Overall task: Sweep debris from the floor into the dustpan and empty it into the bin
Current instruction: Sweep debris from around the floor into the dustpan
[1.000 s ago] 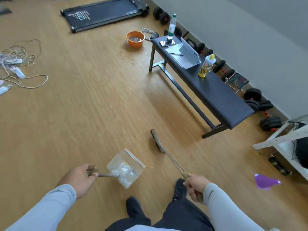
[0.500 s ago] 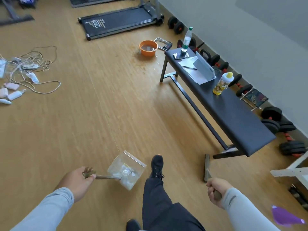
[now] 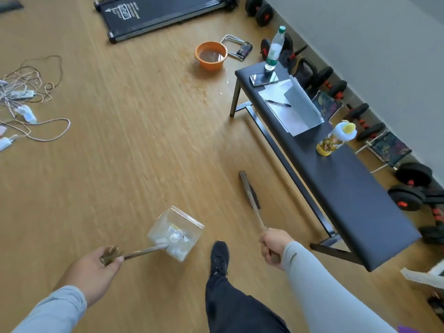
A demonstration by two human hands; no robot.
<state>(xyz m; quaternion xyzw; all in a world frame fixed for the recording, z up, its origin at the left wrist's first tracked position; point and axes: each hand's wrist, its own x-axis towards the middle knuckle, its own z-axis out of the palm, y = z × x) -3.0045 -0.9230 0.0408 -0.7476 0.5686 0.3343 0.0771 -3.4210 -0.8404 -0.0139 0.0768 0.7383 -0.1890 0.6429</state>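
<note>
Dustpan (image 3: 176,233) first: we hold the clear plastic pan at about 6 o'clock in our view, just left of our forward shoe (image 3: 219,257), with pale scraps and a small round clear piece lying inside it. Our left hand (image 3: 96,272) at 7 o'clock grips the end of its thin brown handle, thumb and fingers curled round the knob. We cannot tell whether the pan touches the wooden floor (image 3: 120,152) or hangs just above it.

Our right hand (image 3: 274,246) at 5 o'clock is closed in a fist round the broom (image 3: 251,193) handle, fingers wrapped tight. The broom runs up toward 12 o'clock, its dark narrow head low near the floor beside the bench (image 3: 348,188).

On the dark bench at 2 o'clock we see a phone (image 3: 263,78), a water bottle (image 3: 274,50), papers with a pen (image 3: 278,103), and a yellow bottle (image 3: 335,138). An orange bowl (image 3: 211,55) sits on the floor at 12 o'clock, with small crumbs scattered near it. Dumbbells (image 3: 408,186) line the wall at 3 o'clock, a treadmill (image 3: 163,13) lies at 12 o'clock, and tangled cables (image 3: 28,92) lie at 10 o'clock.
</note>
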